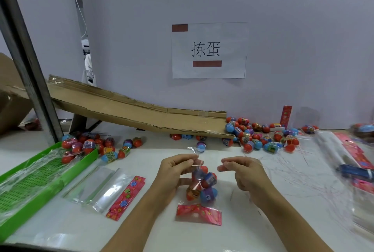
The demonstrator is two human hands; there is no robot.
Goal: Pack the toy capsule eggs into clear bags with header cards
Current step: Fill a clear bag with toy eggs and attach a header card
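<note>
Left hand (178, 167) pinches open top of clear plastic bag with pink header card (199, 197), hung above white counter (263, 221); right hand (240, 172) curled, apparently empty; film thin, slippery, egg-weighted — grip mouth edge

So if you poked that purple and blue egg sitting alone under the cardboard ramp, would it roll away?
Probably. The lone egg is round and smooth, so it would likely roll, wobbling because of its egg shape. It looks like light plastic, so a small poke should do. The table looks flat.
</note>
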